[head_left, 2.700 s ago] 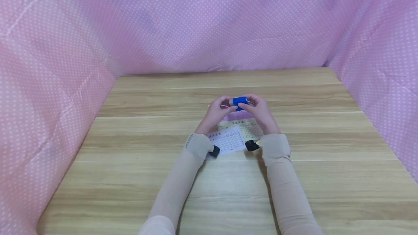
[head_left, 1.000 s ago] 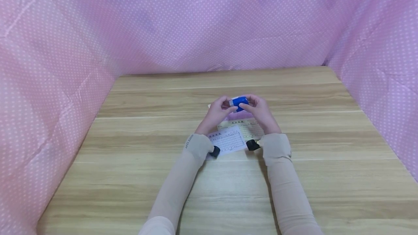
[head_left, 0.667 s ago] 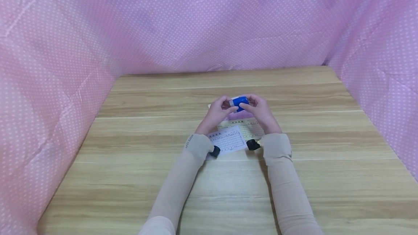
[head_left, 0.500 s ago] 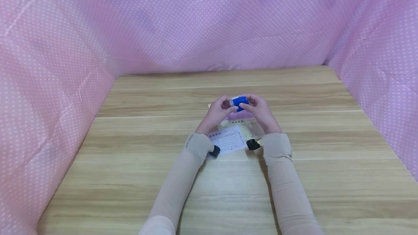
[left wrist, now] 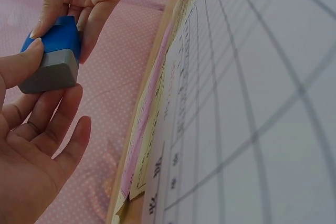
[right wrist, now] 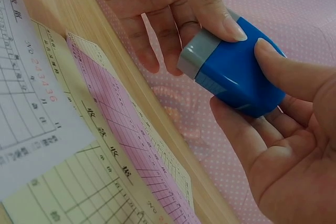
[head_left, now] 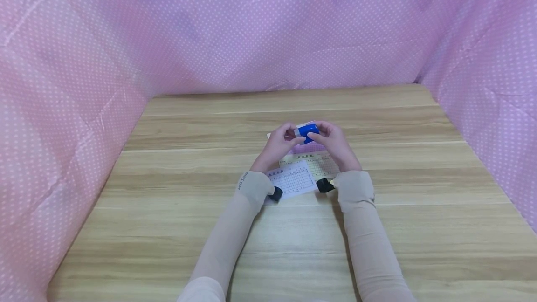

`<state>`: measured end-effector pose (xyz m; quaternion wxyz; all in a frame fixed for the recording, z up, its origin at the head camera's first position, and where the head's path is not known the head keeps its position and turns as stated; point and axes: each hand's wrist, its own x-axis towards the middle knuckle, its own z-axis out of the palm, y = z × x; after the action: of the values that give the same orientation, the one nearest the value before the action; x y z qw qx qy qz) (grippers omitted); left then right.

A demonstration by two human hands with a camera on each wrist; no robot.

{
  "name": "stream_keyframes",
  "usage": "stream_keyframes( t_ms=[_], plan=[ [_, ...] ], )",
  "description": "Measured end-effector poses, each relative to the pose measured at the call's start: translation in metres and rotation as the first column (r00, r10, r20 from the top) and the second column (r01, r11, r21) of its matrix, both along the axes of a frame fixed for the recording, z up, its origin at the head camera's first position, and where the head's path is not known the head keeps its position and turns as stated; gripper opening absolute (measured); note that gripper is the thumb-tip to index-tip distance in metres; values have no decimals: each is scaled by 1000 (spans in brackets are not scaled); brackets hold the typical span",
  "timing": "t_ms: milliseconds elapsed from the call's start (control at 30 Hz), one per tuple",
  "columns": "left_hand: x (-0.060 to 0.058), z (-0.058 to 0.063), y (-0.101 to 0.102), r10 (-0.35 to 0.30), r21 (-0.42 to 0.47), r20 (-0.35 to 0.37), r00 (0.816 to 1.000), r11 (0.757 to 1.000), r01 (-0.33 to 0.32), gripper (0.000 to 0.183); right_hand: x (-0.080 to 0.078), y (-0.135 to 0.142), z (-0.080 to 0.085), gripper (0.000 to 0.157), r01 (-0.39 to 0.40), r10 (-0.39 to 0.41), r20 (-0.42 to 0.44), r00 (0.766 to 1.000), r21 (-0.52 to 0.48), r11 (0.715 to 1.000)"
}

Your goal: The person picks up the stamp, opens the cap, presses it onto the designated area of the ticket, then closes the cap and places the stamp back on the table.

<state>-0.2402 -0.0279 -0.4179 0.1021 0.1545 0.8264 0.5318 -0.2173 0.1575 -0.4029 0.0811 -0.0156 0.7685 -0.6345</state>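
Note:
A blue hand stamp [right wrist: 236, 69] with a grey cap [right wrist: 199, 53] is held above the paper slips, lying on its side in the air. My right hand [head_left: 335, 143] grips the blue body between thumb and fingers. From the other side, my left hand [head_left: 277, 146] pinches the grey cap end, its thumb lapping onto the blue part in the right wrist view. The cap appears seated against the body. Below the hands lie a white receipt slip [head_left: 291, 181], a yellow slip [head_left: 323, 167] and a pink slip [head_left: 308, 148], overlapping.
Another cream slip [right wrist: 149, 135] lies behind the pink one. All rest on a wood-grain table [head_left: 189, 227]. Pink dotted cloth [head_left: 268, 31] hangs at the back and sides. A small black camera [head_left: 275, 194] sits at the left wrist, another black camera [head_left: 325, 185] at the right.
Compared with the oldest frame, the stamp is tilted slightly more, and the right wrist has shifted a little to the right. Over the last second the hands stay almost still, both holding the stamp.

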Motion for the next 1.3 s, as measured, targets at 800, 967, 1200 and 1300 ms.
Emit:
stream_keyframes(
  t_ms=[800,967,1200,1300],
  plan=[
    [1,1,1,1,-10,18,1000,1000,-1,26,0,0,1,36,-1,1,16,1000,5,1000],
    [1,2,1,-4,-12,18,1000,1000,4,26,0,1,0,36,0,0,13,1000,12,1000],
    [2,2,1,0,-8,15,1000,1000,1,25,0,1,0,36,-2,2,6,1000,14,1000],
    [1,2,1,-1,-3,11,1000,1000,1,24,0,2,1,37,2,-2,18,1000,2,1000]
  ],
)
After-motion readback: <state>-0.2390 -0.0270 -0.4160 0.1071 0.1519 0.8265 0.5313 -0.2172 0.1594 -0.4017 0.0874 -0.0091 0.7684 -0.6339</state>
